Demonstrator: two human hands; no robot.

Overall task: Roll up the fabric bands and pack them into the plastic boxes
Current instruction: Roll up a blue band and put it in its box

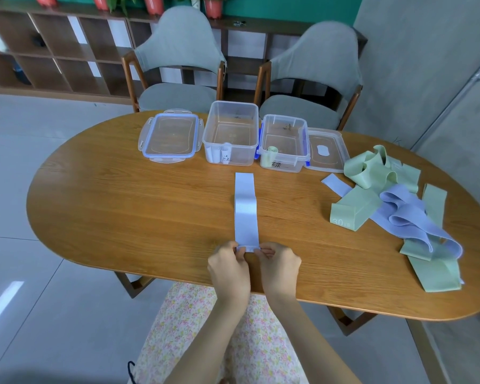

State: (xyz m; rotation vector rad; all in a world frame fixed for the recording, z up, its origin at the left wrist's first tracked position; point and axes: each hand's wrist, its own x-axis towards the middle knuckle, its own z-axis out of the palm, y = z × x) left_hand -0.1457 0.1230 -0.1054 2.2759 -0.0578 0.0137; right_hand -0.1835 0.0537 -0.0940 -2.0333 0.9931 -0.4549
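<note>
- Lavender fabric band point(246, 209) lies flat on the worktop point(122, 212), long axis running straight from the hands toward the plastic boxes point(230, 134).
- Left hand point(227, 268) and right hand point(279, 266) both pinch its near end, each grip equally close, likely starting the roll.

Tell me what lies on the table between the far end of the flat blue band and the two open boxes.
Nothing: the head view shows bare wood between the flat blue band and both boxes.

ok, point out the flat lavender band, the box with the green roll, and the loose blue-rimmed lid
flat lavender band point(246, 209), head view, middle of the strip
box with the green roll point(285, 117), head view, far rim
blue-rimmed lid point(169, 115), head view, far blue rim
</note>
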